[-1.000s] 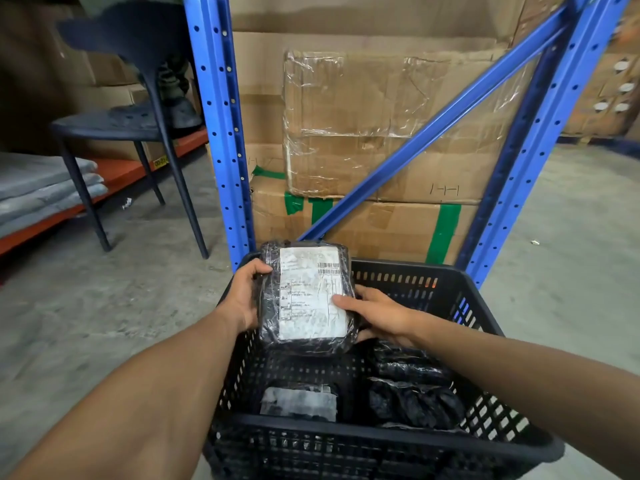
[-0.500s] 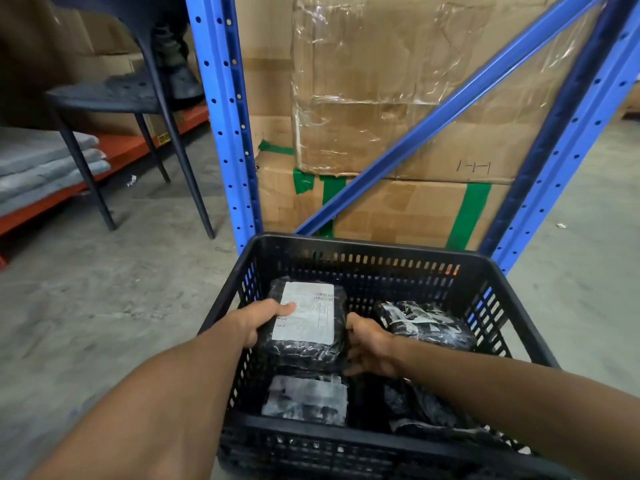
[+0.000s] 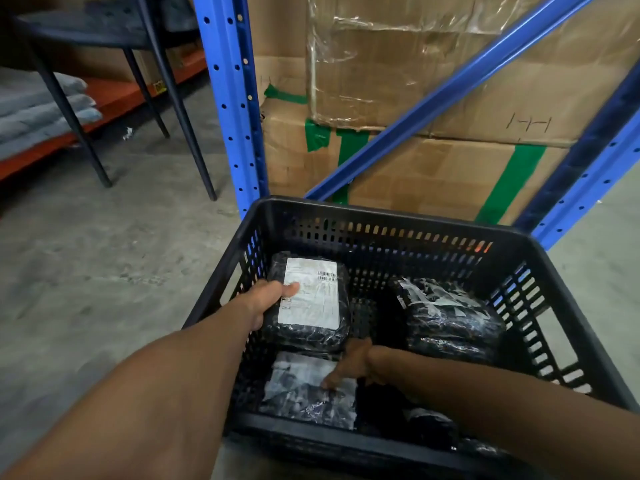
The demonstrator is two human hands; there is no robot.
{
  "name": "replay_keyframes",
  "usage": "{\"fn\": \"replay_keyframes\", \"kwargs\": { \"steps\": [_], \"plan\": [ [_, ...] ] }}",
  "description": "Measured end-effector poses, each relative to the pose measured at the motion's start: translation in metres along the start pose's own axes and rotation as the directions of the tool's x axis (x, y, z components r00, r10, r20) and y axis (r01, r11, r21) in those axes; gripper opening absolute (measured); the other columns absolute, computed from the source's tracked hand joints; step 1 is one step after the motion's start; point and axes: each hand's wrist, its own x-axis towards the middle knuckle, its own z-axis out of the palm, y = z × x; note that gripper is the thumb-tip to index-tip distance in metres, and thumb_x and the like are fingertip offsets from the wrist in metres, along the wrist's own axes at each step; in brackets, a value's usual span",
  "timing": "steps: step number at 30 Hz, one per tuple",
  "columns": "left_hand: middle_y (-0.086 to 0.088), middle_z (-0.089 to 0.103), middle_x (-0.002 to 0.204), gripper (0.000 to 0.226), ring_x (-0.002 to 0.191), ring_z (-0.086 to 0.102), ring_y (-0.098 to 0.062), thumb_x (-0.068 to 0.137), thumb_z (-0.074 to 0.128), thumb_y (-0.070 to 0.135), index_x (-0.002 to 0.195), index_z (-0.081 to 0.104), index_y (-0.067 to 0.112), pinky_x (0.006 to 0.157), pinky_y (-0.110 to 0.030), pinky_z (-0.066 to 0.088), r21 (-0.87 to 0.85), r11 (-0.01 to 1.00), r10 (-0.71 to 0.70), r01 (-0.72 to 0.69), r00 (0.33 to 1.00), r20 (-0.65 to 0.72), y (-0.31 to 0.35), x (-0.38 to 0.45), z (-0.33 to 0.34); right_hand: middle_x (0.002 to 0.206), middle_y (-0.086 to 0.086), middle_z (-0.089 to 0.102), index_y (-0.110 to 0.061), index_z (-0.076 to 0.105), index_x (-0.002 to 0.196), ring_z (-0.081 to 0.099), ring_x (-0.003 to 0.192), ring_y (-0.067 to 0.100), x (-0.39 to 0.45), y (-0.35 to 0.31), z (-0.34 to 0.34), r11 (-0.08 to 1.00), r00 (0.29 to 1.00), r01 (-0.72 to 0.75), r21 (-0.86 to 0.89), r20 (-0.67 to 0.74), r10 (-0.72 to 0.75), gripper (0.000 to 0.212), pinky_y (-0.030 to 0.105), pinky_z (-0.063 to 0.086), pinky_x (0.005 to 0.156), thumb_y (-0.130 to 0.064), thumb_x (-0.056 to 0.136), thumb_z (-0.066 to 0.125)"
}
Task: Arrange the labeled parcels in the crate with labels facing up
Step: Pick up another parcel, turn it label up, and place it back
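A black slatted crate stands on the floor in front of me. Inside at the far left lies a black-wrapped parcel with its white label facing up. My left hand grips its left edge, thumb on the label. My right hand has let go of it and rests with fingers spread on a near-left parcel whose pale label also faces up. Another black parcel lies at the right with a crumpled label on top. A dark parcel sits under my right forearm, mostly hidden.
A blue steel rack upright and diagonal brace rise just behind the crate, with taped cardboard boxes stacked behind them. A dark chair stands at the left over bare concrete floor. Grey folded mats lie on an orange shelf.
The labelled parcel came down from above the crate rim into the far-left corner. My right hand left its right edge and moved nearer, onto the near-left parcel. The left hand stayed on it.
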Motion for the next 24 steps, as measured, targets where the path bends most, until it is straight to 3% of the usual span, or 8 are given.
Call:
{"fn": "replay_keyframes", "kwargs": {
  "steps": [2, 5, 7, 10, 12, 16, 21, 24],
  "plan": [
    [-0.017, 0.044, 0.154, 0.091, 0.137, 0.047, -0.039, 0.078, 0.078, 0.035, 0.154, 0.034, 0.011, 0.113, -0.057, 0.037, -0.018, 1.0, -0.001, 0.001, 1.0, 0.003, 0.001, 0.0, 0.0, 0.167, 0.019, 0.022, 0.0, 0.026, 0.158, 0.024, 0.153, 0.038, -0.001, 0.002, -0.003, 0.997, 1.0, -0.002, 0.071, -0.031, 0.004, 0.107, 0.04, 0.035, 0.121, -0.044, 0.079, 0.082],
    [-0.018, 0.045, 0.153, 0.085, 0.138, 0.046, -0.039, 0.083, 0.076, 0.034, 0.153, 0.035, 0.009, 0.114, -0.056, 0.036, -0.032, 0.999, -0.011, 0.011, 1.0, -0.003, 0.004, -0.002, 0.001, 0.158, 0.014, 0.042, -0.004, 0.034, 0.153, 0.043, 0.144, 0.031, -0.004, 0.004, 0.002, 0.95, 0.995, 0.016, 0.312, -0.102, 0.017, 0.103, 0.038, 0.047, 0.111, -0.02, 0.07, 0.093],
    [-0.019, 0.053, 0.146, 0.076, 0.132, 0.052, -0.039, 0.086, 0.074, 0.032, 0.149, 0.041, 0.007, 0.112, -0.054, 0.039, -0.042, 0.999, -0.028, 0.028, 0.999, -0.02, 0.007, -0.006, 0.002, 0.147, 0.011, 0.054, -0.006, 0.044, 0.147, 0.051, 0.137, 0.029, -0.012, 0.008, 0.005, 0.945, 0.979, 0.052, 0.324, -0.203, 0.016, 0.101, 0.034, 0.05, 0.107, -0.017, 0.061, 0.097],
    [-0.018, 0.071, 0.113, 0.053, 0.102, 0.067, -0.034, 0.09, 0.07, 0.027, 0.135, 0.057, 0.003, 0.101, -0.046, 0.049, -0.062, 0.995, -0.072, 0.072, 0.997, -0.006, 0.014, -0.016, 0.004, 0.139, 0.008, 0.061, -0.008, 0.052, 0.14, 0.058, 0.129, 0.026, -0.027, 0.014, 0.002, 0.956, 0.955, 0.117, 0.269, -0.295, -0.034, 0.104, 0.032, 0.053, 0.104, -0.026, 0.05, 0.102],
    [-0.016, 0.072, 0.094, 0.04, 0.084, 0.068, -0.03, 0.092, 0.068, 0.025, 0.125, 0.062, 0.002, 0.09, -0.043, 0.052, -0.071, 0.994, -0.087, 0.088, 0.996, 0.021, 0.018, -0.023, 0.004, 0.13, 0.006, 0.065, -0.011, 0.057, 0.131, 0.062, 0.12, 0.022, -0.038, 0.017, 0.0, 0.965, 0.934, 0.176, 0.194, -0.342, -0.102, 0.099, 0.031, 0.054, 0.099, -0.032, 0.045, 0.102],
    [-0.014, 0.071, 0.091, 0.028, 0.079, 0.067, -0.029, 0.093, 0.067, 0.024, 0.112, 0.064, 0.004, 0.089, -0.043, 0.053, -0.068, 0.993, -0.089, 0.092, 0.995, 0.039, 0.022, -0.027, 0.003, 0.102, -0.001, 0.063, -0.019, 0.05, 0.104, 0.057, 0.091, 0.017, -0.056, 0.018, -0.001, 0.953, 0.879, 0.303, -0.009, -0.385, -0.283, 0.076, 0.028, 0.046, 0.071, -0.036, 0.05, 0.099],
    [-0.013, 0.072, 0.09, 0.03, 0.078, 0.069, -0.029, 0.093, 0.068, 0.024, 0.114, 0.064, 0.004, 0.065, -0.04, 0.055, -0.042, 0.994, -0.098, 0.099, 0.995, 0.031, 0.023, -0.026, 0.004, 0.098, 0.001, 0.061, -0.026, 0.04, 0.098, 0.056, 0.086, 0.021, -0.069, 0.02, 0.0, 0.874, 0.815, 0.433, -0.22, -0.318, -0.484, 0.068, 0.03, 0.041, 0.068, -0.03, 0.058, 0.094],
    [-0.015, 0.073, 0.096, 0.039, 0.085, 0.07, -0.031, 0.093, 0.068, 0.024, 0.125, 0.063, 0.001, 0.082, -0.043, 0.056, 0.013, 0.995, -0.097, 0.096, 0.995, 0.016, 0.015, -0.022, 0.006, 0.102, 0.001, 0.065, -0.023, 0.048, 0.101, 0.059, 0.089, 0.021, -0.077, 0.022, -0.005, 0.825, 0.76, 0.515, -0.233, -0.322, -0.565, 0.059, 0.03, 0.046, 0.07, -0.019, 0.06, 0.089]
  ]
}}
